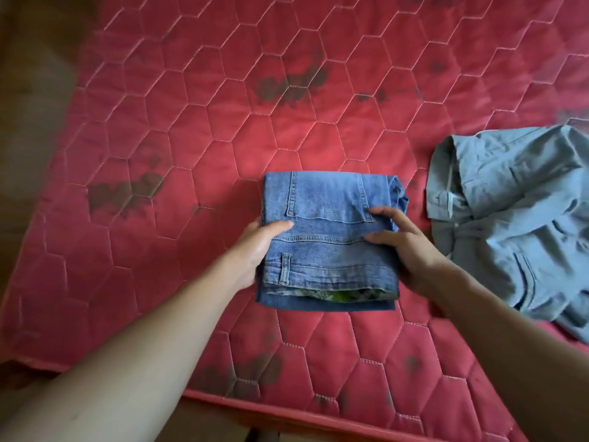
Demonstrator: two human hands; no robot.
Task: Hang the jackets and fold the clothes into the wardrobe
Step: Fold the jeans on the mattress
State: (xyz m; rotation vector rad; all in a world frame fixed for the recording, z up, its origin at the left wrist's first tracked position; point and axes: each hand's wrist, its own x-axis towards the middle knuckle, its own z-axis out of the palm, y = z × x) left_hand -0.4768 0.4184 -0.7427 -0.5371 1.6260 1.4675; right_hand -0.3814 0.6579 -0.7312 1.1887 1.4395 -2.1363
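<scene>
— Status on the fold?
— Finished, I judge. The folded jeans [328, 231] lie as a squared bundle on the red mattress [223, 122], towards its near edge. My left hand [255, 253] grips the bundle's left side, thumb on top and fingers out of sight below. My right hand [411, 250] curls over the right side. I cannot see whether any finger reaches under there.
— Which step, then?
— Taking up the bundle to carry it off, I think. No wardrobe is in view.
— What does the lift need?
— Even squeeze from both sides and a level carry, so the layers don't slide. A green-patterned lining [344, 295] shows at the open near edge, and that edge could sag.
— Anything left?
— A pale blue garment [516, 212] lies rumpled to the right, apart from the jeans, not yet folded.
</scene>
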